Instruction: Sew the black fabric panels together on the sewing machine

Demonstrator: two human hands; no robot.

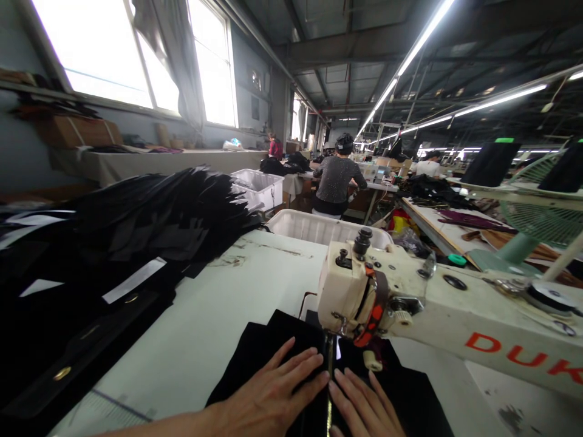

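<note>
A black fabric piece point(250, 355) lies flat under the head of a cream sewing machine point(339, 288). Down its middle runs a narrow strip with a gold shine point(329, 408), which looks like a zipper, leading up to the needle area. My left hand point(276, 388) rests on the fabric left of this strip, fingers spread and pointing toward the needle. To the right of it, my right hand point(359, 408) lies with its fingers stretched out on the fabric, partly cut off by the lower edge. A small white patch point(338, 347) shows beside the presser foot, whose tip I cannot make out clearly.
A tall pile of black fabric pieces point(159, 212) covers the table's left side. Beyond the table stands a white plastic bin point(314, 226). Thread cones point(489, 164) and a green fan point(542, 212) are at right. A seated person point(340, 179) works ahead.
</note>
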